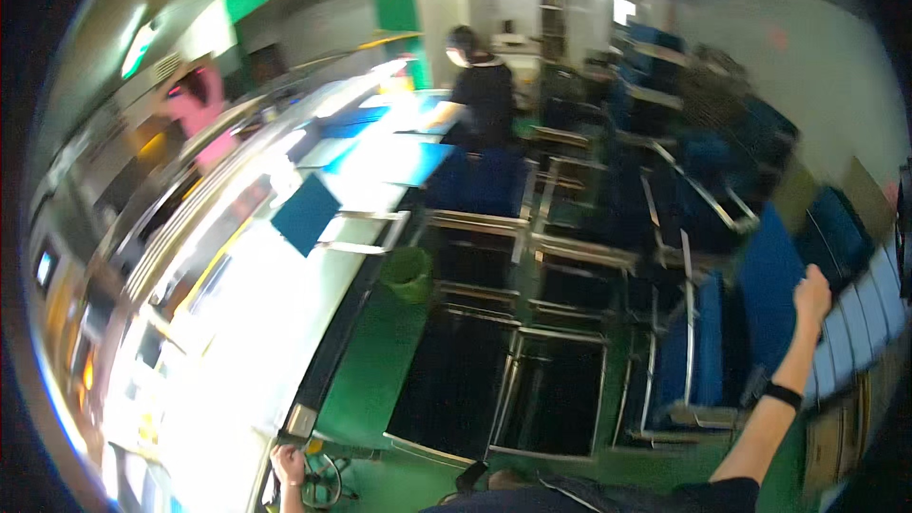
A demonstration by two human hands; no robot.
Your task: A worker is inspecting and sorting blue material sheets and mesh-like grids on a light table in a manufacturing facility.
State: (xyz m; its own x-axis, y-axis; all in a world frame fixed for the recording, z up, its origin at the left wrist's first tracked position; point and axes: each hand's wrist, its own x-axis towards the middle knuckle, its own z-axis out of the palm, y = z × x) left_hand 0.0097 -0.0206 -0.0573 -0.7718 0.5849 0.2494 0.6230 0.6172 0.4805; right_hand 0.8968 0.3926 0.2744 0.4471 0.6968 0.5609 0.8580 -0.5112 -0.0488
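Observation:
My right hand (812, 296) is stretched out to the far right, its fingers closed at the upper edge of a large blue panel (768, 271). The panel stands tilted among other blue sheets on a metal-framed cart (708, 415). Low on the left, my left hand (287, 465) is beside the near corner of a brightly lit worktable (256, 342). Its fingers are curled in, and I see nothing in them. Motion blurs much of the picture.
Several low metal-framed carts (551, 389) with dark tops fill the middle floor. A green bin (407, 274) stands by the table, where a blue sheet (306, 215) lies. A person in dark clothes (484, 90) works farther along; another in pink (199, 109) is beyond the table.

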